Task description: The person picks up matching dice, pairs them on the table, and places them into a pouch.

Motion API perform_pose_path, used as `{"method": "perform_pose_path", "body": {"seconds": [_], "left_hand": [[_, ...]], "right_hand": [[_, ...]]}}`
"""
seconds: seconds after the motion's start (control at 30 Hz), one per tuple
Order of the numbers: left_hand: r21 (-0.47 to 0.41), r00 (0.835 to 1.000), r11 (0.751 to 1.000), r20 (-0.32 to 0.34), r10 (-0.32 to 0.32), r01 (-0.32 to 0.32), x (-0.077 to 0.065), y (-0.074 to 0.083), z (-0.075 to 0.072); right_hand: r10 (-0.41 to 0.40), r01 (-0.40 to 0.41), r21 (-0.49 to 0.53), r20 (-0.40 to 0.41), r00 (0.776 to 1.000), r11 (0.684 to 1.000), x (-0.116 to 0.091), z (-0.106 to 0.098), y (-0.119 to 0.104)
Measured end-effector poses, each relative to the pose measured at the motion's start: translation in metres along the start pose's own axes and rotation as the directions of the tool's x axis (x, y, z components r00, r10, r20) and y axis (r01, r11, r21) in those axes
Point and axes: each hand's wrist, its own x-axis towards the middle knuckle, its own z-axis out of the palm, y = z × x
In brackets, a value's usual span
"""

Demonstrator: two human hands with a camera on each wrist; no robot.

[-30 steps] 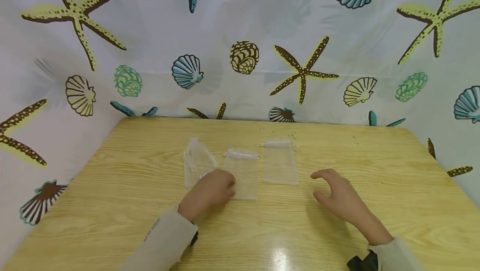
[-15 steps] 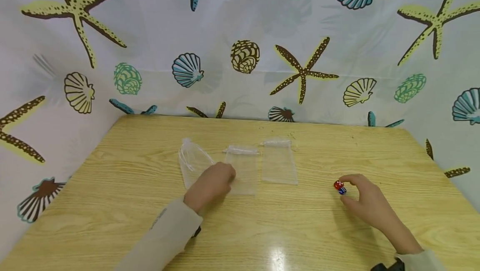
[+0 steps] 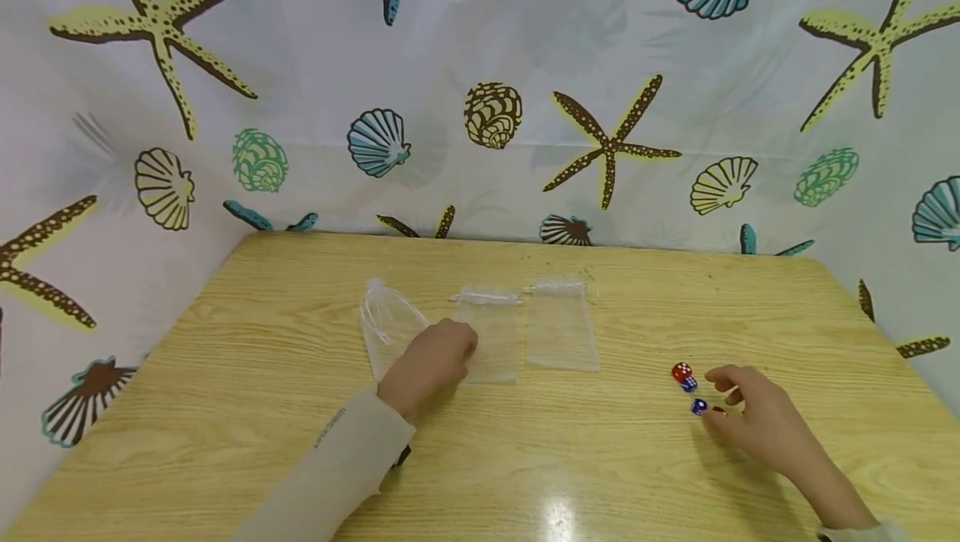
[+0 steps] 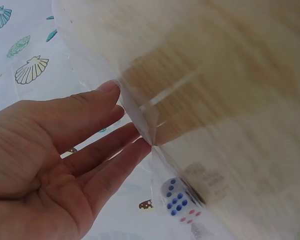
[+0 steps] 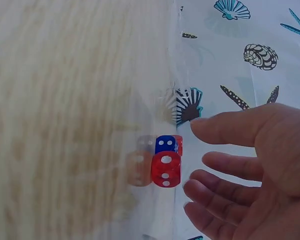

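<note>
My left hand (image 3: 431, 363) is over the left edge of the middle sheer drawstring bag (image 3: 495, 350), thumb and fingertips apart at the surface in the left wrist view. A white die (image 4: 180, 200) with blue and red dots lies close beside these fingers. Another drawstring bag (image 3: 382, 321), its neck drawn together, lies partly under my left hand and wrist. On the right, my right hand (image 3: 765, 417) is beside several dice, thumb and fingers spread. A red die (image 3: 682, 371) touches a blue die (image 3: 689, 383). Nearer, a second blue die (image 3: 699, 406) sits by the thumb, next to a red die (image 3: 719, 411).
A third flat sheer bag (image 3: 561, 329) lies right of the middle one. The wooden table (image 3: 555, 450) reaches back to a white curtain (image 3: 435, 50) printed with shells and starfish, which also hangs along both sides.
My right hand has moved right and nearer, away from the bags. The red and blue pair came into view by its fingertips, then another blue and red die. My left hand has shifted slightly.
</note>
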Motion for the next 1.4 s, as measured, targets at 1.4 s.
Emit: {"method": "perform_pose_path", "body": {"seconds": [1.4], "left_hand": [[-0.02,1.0,1.0,-0.014,-0.005,0.004,-0.001,-0.01,-0.002]], "right_hand": [[-0.013,0.014,-0.056,0.012,1.0,0.998,0.008,0.0,-0.004]]}}
